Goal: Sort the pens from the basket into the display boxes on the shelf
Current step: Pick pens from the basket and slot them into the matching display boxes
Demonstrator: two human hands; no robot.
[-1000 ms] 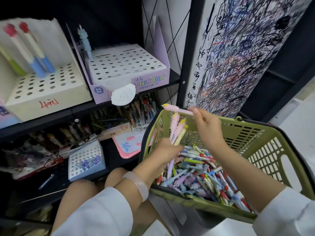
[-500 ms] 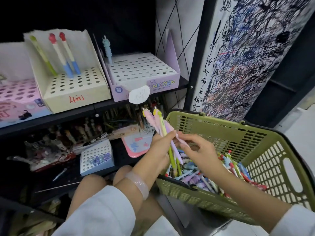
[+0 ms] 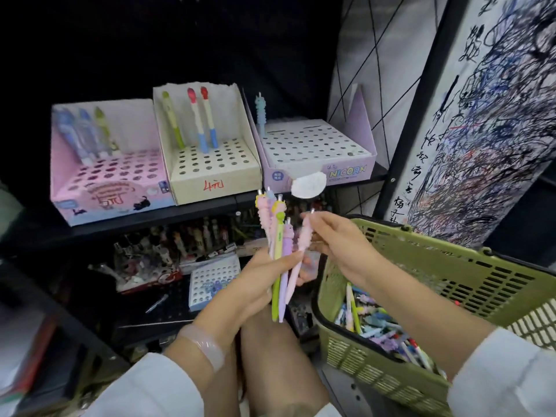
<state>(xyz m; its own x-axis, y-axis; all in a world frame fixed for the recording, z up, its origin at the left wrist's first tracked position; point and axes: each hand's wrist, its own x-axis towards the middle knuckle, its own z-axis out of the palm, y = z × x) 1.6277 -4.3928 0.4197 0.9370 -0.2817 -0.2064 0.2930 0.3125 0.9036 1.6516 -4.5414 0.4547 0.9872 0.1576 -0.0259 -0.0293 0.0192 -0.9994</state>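
Note:
My left hand [image 3: 258, 284] grips a bunch of pastel unicorn pens [image 3: 278, 236], tops up, just left of the green basket [image 3: 421, 365]. My right hand [image 3: 337, 242] pinches a pink pen [image 3: 301, 251] near its top, beside the bunch. Loose pens [image 3: 376, 323] fill the basket's bottom. On the shelf stand three display boxes: a pink box [image 3: 111, 182] with three pens, a cream box [image 3: 210, 173] with three pens, and a lilac unicorn box [image 3: 313, 158] with one blue pen [image 3: 260, 115].
A white oval tag [image 3: 308, 185] hangs below the unicorn box. A lower shelf holds a small white holed box [image 3: 213, 278] and cluttered stationery. A scribbled test panel [image 3: 487, 121] stands behind the basket. My knees [image 3: 270, 356] are below the hands.
The view has swung left, bringing the pink box into sight. My left hand lifted the bunch clear of the basket. My right hand now pinches a pink pen beside the bunch.

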